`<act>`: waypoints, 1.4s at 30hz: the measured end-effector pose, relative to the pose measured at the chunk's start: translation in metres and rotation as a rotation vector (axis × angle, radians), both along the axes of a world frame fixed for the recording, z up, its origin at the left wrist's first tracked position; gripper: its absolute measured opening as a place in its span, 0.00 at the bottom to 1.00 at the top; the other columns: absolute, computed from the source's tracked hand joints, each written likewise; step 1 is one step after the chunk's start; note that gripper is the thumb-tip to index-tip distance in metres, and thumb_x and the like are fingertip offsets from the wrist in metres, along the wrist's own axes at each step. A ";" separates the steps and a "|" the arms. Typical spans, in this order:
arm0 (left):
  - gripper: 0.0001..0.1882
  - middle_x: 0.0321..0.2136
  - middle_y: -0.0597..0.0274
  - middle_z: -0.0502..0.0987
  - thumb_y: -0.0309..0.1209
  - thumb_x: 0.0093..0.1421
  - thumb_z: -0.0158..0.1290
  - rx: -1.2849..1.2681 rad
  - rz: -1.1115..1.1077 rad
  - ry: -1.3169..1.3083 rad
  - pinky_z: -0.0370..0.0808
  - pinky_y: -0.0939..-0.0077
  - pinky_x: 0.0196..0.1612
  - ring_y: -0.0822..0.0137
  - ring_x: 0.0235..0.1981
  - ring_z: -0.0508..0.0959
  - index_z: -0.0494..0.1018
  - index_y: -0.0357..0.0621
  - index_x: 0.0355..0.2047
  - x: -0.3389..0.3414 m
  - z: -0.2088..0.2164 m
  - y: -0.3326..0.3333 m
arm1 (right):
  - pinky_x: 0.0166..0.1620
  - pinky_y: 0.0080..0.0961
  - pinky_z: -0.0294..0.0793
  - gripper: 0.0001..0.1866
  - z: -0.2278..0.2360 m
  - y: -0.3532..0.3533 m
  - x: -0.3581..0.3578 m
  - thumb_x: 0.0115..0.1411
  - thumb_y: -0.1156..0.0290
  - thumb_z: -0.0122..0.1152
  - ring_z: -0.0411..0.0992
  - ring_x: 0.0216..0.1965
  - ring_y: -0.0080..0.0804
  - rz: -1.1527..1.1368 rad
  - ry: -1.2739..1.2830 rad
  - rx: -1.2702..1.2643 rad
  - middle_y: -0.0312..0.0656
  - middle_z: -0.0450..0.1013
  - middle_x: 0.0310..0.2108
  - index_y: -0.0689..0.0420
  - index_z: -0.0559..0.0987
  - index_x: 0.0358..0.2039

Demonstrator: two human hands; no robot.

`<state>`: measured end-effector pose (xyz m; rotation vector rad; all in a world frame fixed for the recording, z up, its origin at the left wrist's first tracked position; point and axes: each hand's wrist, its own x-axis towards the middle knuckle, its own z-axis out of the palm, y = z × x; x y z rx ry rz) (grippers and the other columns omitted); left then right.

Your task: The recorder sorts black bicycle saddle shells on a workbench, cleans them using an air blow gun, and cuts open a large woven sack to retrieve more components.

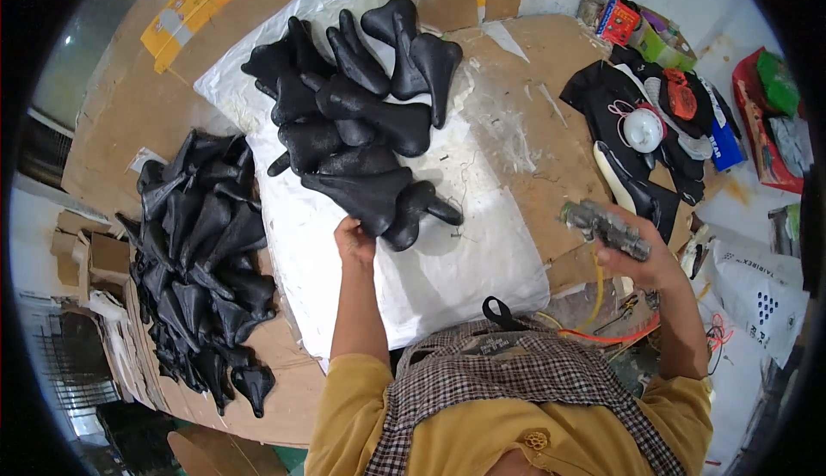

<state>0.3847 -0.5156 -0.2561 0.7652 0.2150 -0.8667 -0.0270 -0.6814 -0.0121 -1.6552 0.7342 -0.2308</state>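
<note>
My left hand (354, 242) is closed on the near edge of a black bicycle saddle (366, 198), with its fingertips partly hidden under it. This saddle lies at the near end of a heap of similar black saddles (379, 119) on a white sheet (430, 282). Another saddle with a narrow nose (413, 216) rests right beside it. Off to the right, my right hand (641, 252) grips a worn, grey hand tool (607, 228) with a greenish tip. The tool is held apart from the saddles, and its exact kind cannot be made out.
A large pile of black saddles (202, 244) covers the left of the cardboard-topped table (516, 115). At right lie black pieces (594, 98) and a white round object (643, 128). A yellow hose (595, 291) and an orange cable (615, 336) run beside my right arm.
</note>
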 end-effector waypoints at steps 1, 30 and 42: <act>0.20 0.35 0.58 0.74 0.22 0.34 0.44 -0.012 -0.005 0.035 0.65 0.67 0.51 0.59 0.41 0.71 0.70 0.33 0.32 -0.007 0.004 -0.014 | 0.38 0.17 0.67 0.27 -0.003 -0.002 0.002 0.52 0.74 0.60 0.65 0.32 0.16 -0.014 0.000 -0.009 0.34 0.70 0.34 0.61 0.65 0.53; 0.22 0.32 0.60 0.72 0.23 0.50 0.51 0.401 -0.040 -0.345 0.69 0.74 0.32 0.64 0.31 0.72 0.63 0.42 0.47 0.072 0.026 -0.147 | 0.32 0.21 0.70 0.24 0.020 -0.059 0.036 0.52 0.74 0.60 0.68 0.27 0.23 -0.501 -0.397 -0.099 0.36 0.70 0.29 0.63 0.66 0.50; 0.16 0.40 0.57 0.73 0.15 0.46 0.43 -0.029 -0.269 -0.491 0.65 0.71 0.52 0.62 0.43 0.72 0.69 0.37 0.37 0.041 0.068 -0.200 | 0.37 0.18 0.68 0.27 -0.044 -0.075 0.017 0.49 0.74 0.62 0.67 0.31 0.18 -0.416 -0.159 0.110 0.33 0.70 0.29 0.65 0.65 0.50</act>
